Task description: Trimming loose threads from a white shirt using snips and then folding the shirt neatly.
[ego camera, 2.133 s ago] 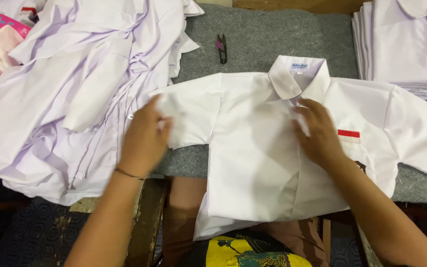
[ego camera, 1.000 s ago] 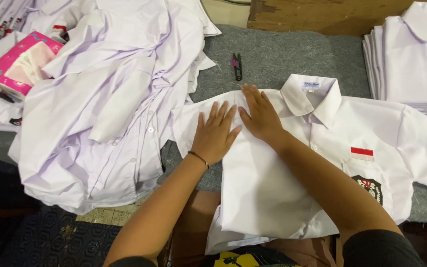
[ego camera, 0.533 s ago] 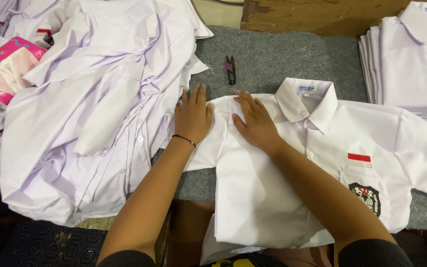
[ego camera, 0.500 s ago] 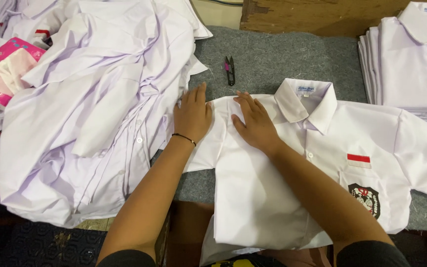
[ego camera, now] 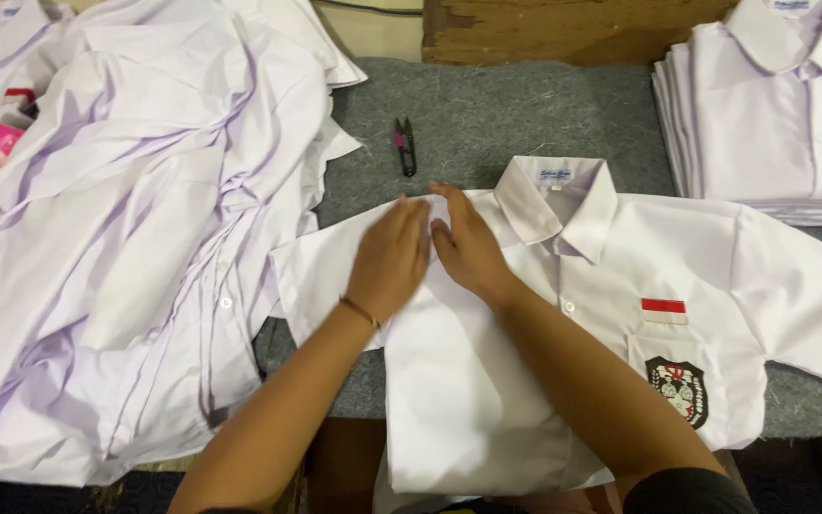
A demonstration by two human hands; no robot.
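Both hands had drawn together since half a second earlier: the left hand (ego camera: 390, 259), which had lain out at the shoulder edge of the shirt (ego camera: 563, 324), had slid inward until it was touching the right hand (ego camera: 468, 249). Neither hand grasped anything; each lay flat with its fingers straight, palm down on the cloth, pressing the shoulder panel just beside the collar (ego camera: 556, 202). A thin bracelet (ego camera: 361, 311) sat on the left wrist.

Under and around the hands the shirt lay face up on the grey table (ego camera: 497, 114), its collar just past the right fingertips and its sleeve (ego camera: 321, 281) spread outward from the left hand. Beyond the right forearm were a red patch (ego camera: 664, 306) and a dark badge (ego camera: 676, 390) on the pocket (both on the far half of the shirt).

Past the fingertips, near but apart from the shirt, lay snips (ego camera: 405, 146). Well out from the left hand a loose heap (ego camera: 135, 219) of white shirts covered the table; well out from the right, a neat stack (ego camera: 773, 105) stood folded.

By the look of it, the step in hand was smoothing the shoulder flat ahead of a fold. The next move would seem to call for turning the sleeve inward over the chest while one palm kept the crease line pinned.
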